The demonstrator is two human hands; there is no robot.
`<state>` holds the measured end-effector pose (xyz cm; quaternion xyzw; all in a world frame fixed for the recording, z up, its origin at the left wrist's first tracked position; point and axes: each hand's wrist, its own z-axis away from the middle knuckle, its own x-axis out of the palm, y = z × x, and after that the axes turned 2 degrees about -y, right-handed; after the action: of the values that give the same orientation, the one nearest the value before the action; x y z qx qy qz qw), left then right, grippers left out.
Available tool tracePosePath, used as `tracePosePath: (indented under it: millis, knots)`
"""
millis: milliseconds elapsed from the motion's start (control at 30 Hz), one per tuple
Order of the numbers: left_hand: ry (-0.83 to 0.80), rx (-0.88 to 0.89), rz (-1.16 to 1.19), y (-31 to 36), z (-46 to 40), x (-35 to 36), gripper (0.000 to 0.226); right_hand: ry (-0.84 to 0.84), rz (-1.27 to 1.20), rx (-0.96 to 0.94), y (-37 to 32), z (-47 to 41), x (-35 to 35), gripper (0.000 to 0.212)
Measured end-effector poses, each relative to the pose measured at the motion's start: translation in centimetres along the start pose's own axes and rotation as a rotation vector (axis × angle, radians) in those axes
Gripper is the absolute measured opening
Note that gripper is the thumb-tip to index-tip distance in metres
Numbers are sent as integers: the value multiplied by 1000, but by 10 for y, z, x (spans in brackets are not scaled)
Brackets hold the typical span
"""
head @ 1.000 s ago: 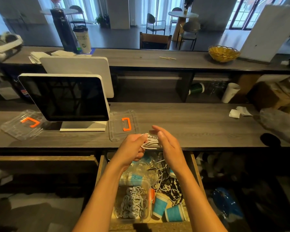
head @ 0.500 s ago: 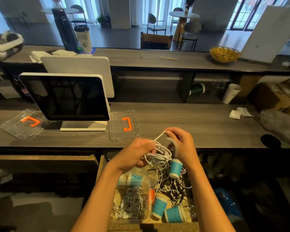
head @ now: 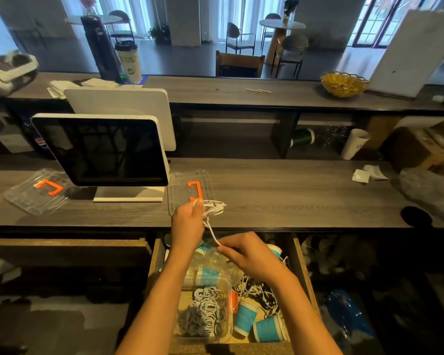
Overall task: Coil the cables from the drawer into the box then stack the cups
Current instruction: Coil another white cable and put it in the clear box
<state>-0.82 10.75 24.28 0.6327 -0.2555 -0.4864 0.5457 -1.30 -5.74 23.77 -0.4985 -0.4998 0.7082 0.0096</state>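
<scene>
Left hand (head: 187, 224) gripped a white cable (head: 214, 208) coil above the near counter (head: 292, 198) edge, just near of a clear lid (head: 180, 198). Right hand (head: 249, 254) pinched the cable's loose tail over the open drawer (head: 301, 272). Clear box (head: 205, 313) of coiled cables sat at the drawer's near left; blue cups (head: 256, 321) lay right of it.

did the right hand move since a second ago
Yes. The right hand has dropped from the counter edge toward the open drawer, pulling the white cable away from the left hand.
</scene>
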Motion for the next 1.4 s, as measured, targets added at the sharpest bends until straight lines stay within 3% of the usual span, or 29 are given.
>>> tracePosePath:
  millis: [67,133,200,267,400,467,567,633,800,900,1067,1200,1300,1400]
  knots:
    - [5,-54,16,-1,3,1,41,-27,155,-68,-4,0,-3,26]
    - [-38,-219,372,1,5,1,34,28,220,-77,-7,-2,-5,27]
    - [-112,-375,820,7,2,-6,29,157,110,25,-2,-2,-5,26]
    - [-198,-447,1040,10,-4,-15,30,306,-44,169,7,-2,-3,24]
    - [-447,-501,1038,9,0,-23,34,604,-327,334,17,-4,-7,22]
    - [-567,-506,976,7,5,-24,39,675,-368,357,20,-5,-14,20]
    - [-698,-462,938,11,10,-25,49,646,-333,409,29,-8,-11,19]
    - [-765,-452,1037,14,12,-24,45,564,-298,459,34,-11,-1,25]
    - [-750,-446,1371,13,7,-21,18,190,-130,353,33,-16,16,29]
    - [-573,-443,1253,7,3,-18,22,33,-130,229,22,-12,13,37]
    - [-297,-344,678,-3,0,-12,31,-7,-200,79,0,-5,-1,28]
    - [-124,-278,291,-1,3,-2,37,-24,59,-5,-14,-7,-10,31]
    - [-15,-151,37,-3,-2,3,43,108,234,-44,-16,-7,-11,30]
    - [13,-29,-225,-4,-3,4,44,279,229,-51,-12,-6,-11,24]
